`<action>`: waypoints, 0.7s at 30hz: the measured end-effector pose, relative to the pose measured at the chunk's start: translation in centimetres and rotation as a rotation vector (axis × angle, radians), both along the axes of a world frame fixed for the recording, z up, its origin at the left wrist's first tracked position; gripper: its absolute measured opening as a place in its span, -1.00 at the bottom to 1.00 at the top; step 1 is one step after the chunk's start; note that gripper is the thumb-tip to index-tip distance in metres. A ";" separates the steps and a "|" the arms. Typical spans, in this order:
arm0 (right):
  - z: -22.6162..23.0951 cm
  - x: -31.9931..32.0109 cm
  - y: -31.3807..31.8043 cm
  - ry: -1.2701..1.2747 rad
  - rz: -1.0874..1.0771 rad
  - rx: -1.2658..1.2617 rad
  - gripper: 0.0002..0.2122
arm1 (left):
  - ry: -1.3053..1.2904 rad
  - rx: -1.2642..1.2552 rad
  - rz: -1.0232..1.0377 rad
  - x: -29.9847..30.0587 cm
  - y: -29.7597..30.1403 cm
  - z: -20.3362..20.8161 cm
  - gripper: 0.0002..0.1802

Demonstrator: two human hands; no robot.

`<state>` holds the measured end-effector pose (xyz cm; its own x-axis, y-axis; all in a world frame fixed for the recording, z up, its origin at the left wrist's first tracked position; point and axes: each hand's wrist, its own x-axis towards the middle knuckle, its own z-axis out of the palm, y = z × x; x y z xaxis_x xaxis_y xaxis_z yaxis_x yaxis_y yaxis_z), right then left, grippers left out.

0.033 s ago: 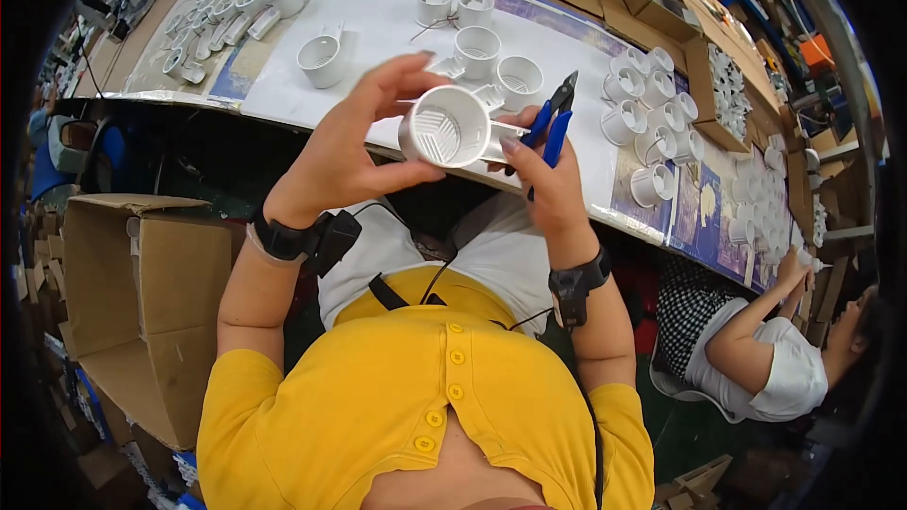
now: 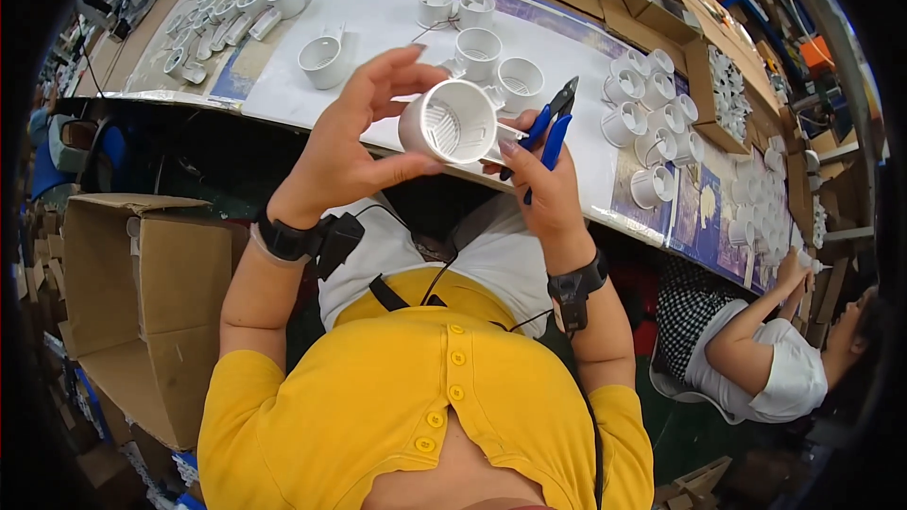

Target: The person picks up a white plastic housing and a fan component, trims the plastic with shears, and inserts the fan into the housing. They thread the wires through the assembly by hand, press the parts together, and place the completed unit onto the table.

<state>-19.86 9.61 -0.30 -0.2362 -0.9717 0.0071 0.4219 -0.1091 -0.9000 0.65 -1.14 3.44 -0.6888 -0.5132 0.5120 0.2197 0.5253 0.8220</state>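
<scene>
In front of me is a white round plastic housing [image 2: 453, 123], shaped like a cup, its opening tilted toward me and slatted ribs showing inside. My left hand [image 2: 350, 142] curves round its left side, thumb below and fingers above. On the other side, my right hand [image 2: 548, 184] pinches the housing's short arm between thumb and fingers. The same hand also holds blue-handled side cutters [image 2: 556, 123], their dark jaws pointing up and away. Part of the right fingers is hidden behind the housing.
On the white sheet [image 2: 387, 19] stand similar housings, one cup [image 2: 321, 61] at left and several beyond my hands. More cups [image 2: 652, 185] crowd the table's right. A cardboard box [image 2: 151, 302] sits lower left. At right, a person [image 2: 756, 349] works at the table.
The housing has turned slightly in my hands, so its opening and inner ribs face a little differently. The cutters have shifted very slightly with my right hand.
</scene>
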 end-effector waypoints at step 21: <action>6.6 -0.1 0.6 1.499 -0.165 -0.375 -0.61 | 0.481 0.964 -0.036 -1.7 0.3 -3.3 -0.31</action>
